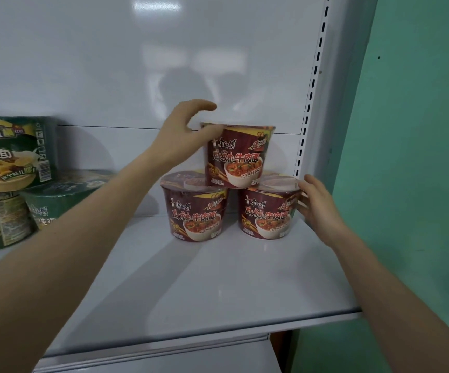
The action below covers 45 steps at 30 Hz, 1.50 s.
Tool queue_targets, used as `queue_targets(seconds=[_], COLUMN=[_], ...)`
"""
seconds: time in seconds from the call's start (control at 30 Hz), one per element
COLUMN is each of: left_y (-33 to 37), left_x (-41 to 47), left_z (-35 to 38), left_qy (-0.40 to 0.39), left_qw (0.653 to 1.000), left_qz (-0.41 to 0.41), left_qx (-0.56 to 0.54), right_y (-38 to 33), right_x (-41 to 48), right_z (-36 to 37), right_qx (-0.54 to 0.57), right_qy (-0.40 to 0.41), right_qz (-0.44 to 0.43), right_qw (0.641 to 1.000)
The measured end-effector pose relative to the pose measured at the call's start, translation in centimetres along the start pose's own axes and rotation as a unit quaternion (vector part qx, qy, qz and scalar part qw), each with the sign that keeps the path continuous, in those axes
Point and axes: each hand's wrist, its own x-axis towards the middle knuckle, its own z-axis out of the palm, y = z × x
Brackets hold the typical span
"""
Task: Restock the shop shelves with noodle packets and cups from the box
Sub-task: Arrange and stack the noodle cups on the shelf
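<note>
Noodle cups (pixel 241 157), red, with "康师傅 麻辣牛肉面" labels

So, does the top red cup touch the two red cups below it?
Touching. The head view shows the top cup sitting on the lids of the left cup and the right cup.

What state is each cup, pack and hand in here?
top red cup: upright, resting across both lower cups' lids.
lower left red cup: upright on the shelf.
lower right red cup: upright on the shelf.
green packs: stacked at left.
left hand: at top red cup's side, grip unclear.
right hand: fingers straight, touching lower right red cup.
</note>
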Motion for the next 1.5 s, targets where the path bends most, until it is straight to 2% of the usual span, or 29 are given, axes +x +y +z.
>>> queue_targets(seconds=[0.1,0.2,0.37,0.57,0.83,1.27,1.5], left_y=[-1.1,-1.1,-1.1,-1.1,-1.1,-1.1,-0.7], left_x=[-0.6,-0.3,0.1,0.0,-0.3,-0.6,-0.5], left_z=[-0.3,-0.1,0.4,0.5,0.2,1.2,0.6], left_qy=[-0.055,-0.016,0.014,0.02,0.004,0.032,0.006], left_qw=[0.998,1.0,0.997,0.998,1.0,0.999,0.999], left_qz=[-0.011,-0.016,0.013,0.006,-0.008,0.011,0.003], left_qx=[0.003,-0.002,0.072,0.057,0.014,0.036,0.038], right_y=[0.7,1.1,2.3,3.3,3.4,4.4,4.5], right_x=[-0.4,-0.8,-1.0,-0.6,0.5,0.9,1.1], right_z=[-1.2,-0.7,0.7,0.9,-0.7,-0.7,-0.6], right_qx=[-0.033,-0.088,-0.131,-0.16,-0.099,-0.12,-0.15], right_qy=[-0.066,-0.114,-0.094,-0.067,-0.115,-0.113,-0.121], right_qz=[0.029,0.018,-0.023,-0.018,0.045,0.041,0.053], right_qw=[0.997,0.989,0.987,0.985,0.987,0.986,0.98])
